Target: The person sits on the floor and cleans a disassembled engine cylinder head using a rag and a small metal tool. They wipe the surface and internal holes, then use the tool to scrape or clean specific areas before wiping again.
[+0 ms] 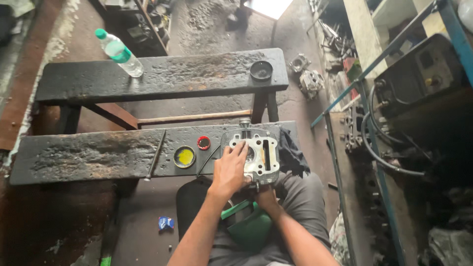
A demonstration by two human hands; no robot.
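A metal engine cylinder head (254,156) rests on the near dark bench's (88,155) right end, left hand (229,170) pressed flat on it, right hand (264,195) gripping its near edge, seemingly mid-surfacing; yellow-filled tin (185,156) left of it

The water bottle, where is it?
In the head view, the water bottle stands at the upper left, on the left end of the far black bench, well away from both hands at the metal engine part.
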